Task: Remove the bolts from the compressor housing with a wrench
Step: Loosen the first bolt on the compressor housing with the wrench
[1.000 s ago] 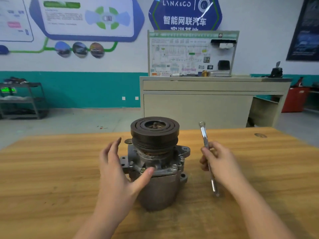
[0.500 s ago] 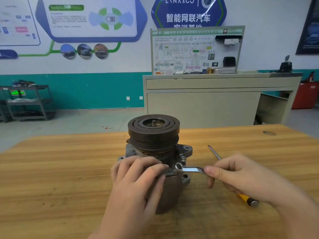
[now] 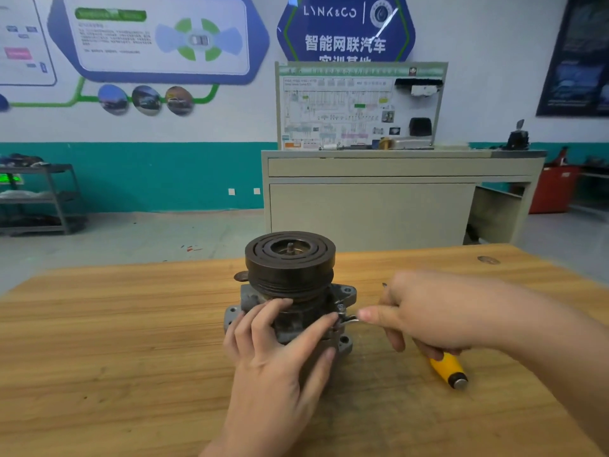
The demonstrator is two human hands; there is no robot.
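A grey metal compressor [image 3: 344,295] with a dark grooved pulley [image 3: 290,258] on top stands upright on the wooden table [image 3: 115,324]. My left hand [image 3: 280,351] wraps its fingers round the front of the housing. My right hand [image 3: 428,315] holds a silver wrench [image 3: 350,320], whose ring end sits on a bolt [image 3: 340,307] at the housing's right flange. Most of the wrench is hidden inside my right hand.
A screwdriver with a yellow handle [image 3: 448,369] lies on the table under my right hand, its tip [image 3: 384,285] showing behind it. Beyond the table stand a beige cabinet [image 3: 372,206] with a display board and a metal shelf rack [image 3: 39,199] at the left.
My right hand has brought the wrench from upright in the air down onto the bolt at the right flange and slid closer to it. My left hand has closed round the housing.
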